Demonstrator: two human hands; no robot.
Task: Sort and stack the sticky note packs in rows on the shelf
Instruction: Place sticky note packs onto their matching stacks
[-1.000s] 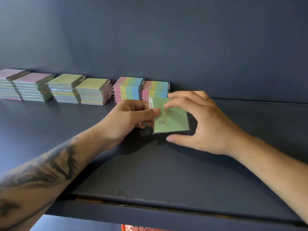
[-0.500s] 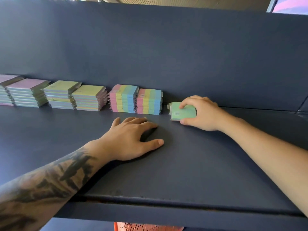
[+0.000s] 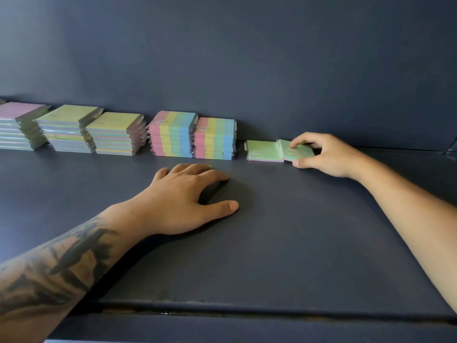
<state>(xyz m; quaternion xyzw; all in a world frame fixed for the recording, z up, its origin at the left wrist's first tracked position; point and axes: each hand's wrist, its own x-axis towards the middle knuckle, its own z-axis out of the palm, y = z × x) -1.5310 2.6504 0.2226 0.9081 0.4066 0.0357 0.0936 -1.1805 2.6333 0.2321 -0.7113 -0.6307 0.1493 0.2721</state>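
Sorted stacks (image 3: 116, 132) line the far wall of the shelf (image 3: 272, 243). The left hand (image 3: 183, 201) rests flat and empty, likely as a brace. Far right, the right hand (image 3: 321, 154) pinches a green pack (image 3: 295, 151) beside another green pack (image 3: 263, 151), probably starting a row.

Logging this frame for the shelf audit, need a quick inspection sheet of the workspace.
Surface: dark blue shelf, scuffed front edge.
Job's things: striped stacks, yellow-green stacks, pink-topped stack in a back row; green pack lying flat; second green pack, tilted.
Clutter: nothing seen.
Hands: left hand flat on the shelf; right hand pinches the second green pack.
Cables: nothing seen.
Surroundings: dark blue back wall.
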